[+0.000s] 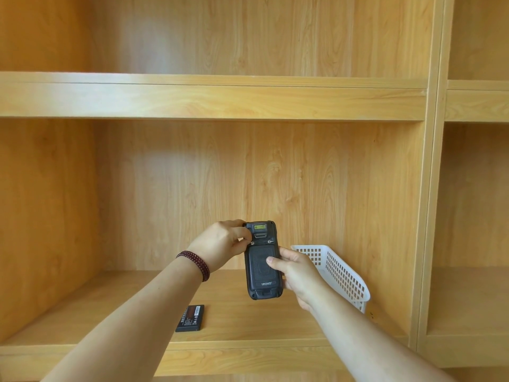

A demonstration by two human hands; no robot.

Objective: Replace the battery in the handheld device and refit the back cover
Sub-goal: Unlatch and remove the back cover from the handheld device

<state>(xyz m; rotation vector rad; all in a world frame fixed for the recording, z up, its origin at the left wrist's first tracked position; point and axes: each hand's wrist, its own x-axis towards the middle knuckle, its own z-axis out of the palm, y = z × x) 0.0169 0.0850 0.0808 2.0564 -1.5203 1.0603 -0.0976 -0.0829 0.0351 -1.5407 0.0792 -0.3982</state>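
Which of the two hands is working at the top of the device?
The left hand, the one with the dark red bead bracelet, pinches near a screw at the handheld device's upper corner. The right hand only grips its side.

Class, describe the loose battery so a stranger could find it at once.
Look at the lower wooden shelf. Below the handheld device, left of the white basket, the battery lies flat on the board. It is the only small black slab there, untouched, with a printed label.

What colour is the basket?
White basket, with a grid of holes, seen in the head view.
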